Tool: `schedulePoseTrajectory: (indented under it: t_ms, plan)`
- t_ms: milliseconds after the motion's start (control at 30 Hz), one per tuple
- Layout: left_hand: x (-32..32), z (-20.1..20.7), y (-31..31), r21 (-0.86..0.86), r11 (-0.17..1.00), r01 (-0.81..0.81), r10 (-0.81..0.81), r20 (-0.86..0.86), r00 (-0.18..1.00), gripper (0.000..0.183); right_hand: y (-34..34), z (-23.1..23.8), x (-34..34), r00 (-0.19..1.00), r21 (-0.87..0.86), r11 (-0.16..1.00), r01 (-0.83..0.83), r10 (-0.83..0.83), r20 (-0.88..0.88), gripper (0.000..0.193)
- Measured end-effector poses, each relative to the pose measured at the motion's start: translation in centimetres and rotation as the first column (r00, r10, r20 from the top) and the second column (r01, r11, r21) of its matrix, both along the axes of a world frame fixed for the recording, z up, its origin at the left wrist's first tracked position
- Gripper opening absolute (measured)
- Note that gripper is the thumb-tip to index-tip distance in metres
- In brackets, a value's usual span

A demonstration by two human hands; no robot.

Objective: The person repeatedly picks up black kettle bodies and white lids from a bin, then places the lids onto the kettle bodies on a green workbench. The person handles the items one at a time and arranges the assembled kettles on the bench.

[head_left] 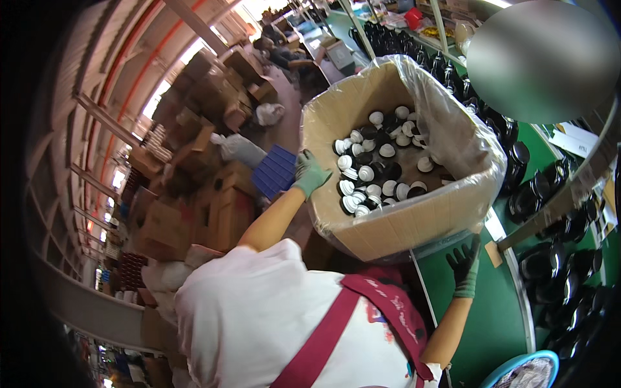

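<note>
A large cardboard box (388, 234) lined with clear plastic is in front of me, partly over the green bench. Inside lie several white and black round, stepped plastic parts (366, 173), heaped towards its left side. My left hand (312, 174), in a green glove, grips the box's left side near the rim, with the thumb towards the front wall. My right hand (464, 268), in a green glove with a dark palm, is beside the lower right corner of the box. Its fingers are spread; I cannot tell whether a fingertip touches the box.
Rows of glossy black rounded items (543, 262) line the green bench (479, 339) on the right. A blue basin (550, 359) holding cloth sits at the near right. Left of the box are a blue plastic crate (277, 172), a white sack (239, 150) and stacked cartons (165, 226).
</note>
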State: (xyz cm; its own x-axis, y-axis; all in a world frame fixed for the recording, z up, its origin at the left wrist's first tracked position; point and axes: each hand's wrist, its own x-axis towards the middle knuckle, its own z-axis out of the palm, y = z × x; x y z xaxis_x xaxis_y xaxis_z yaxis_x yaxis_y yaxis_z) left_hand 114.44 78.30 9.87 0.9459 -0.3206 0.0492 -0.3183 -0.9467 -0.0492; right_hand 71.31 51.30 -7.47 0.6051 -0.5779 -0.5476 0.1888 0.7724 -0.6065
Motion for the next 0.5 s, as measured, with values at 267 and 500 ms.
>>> schedulePoseTrajectory:
  t_ms: [267, 500]
  plan:
    - [5.7, -3.1, 11.3, -0.552, 0.608, -0.570, -0.148, -0.785, 0.602, 0.044, 3.2, -11.5, 9.7, 0.912, -0.296, 0.895, -0.333, 0.385, 0.139, 0.078]
    - [9.1, -6.6, 13.6, -0.646, 0.523, -0.556, -0.024, -0.663, 0.748, 0.036, 3.2, -6.5, 18.7, 0.960, 0.265, 0.925, -0.273, 0.243, 0.139, 0.094]
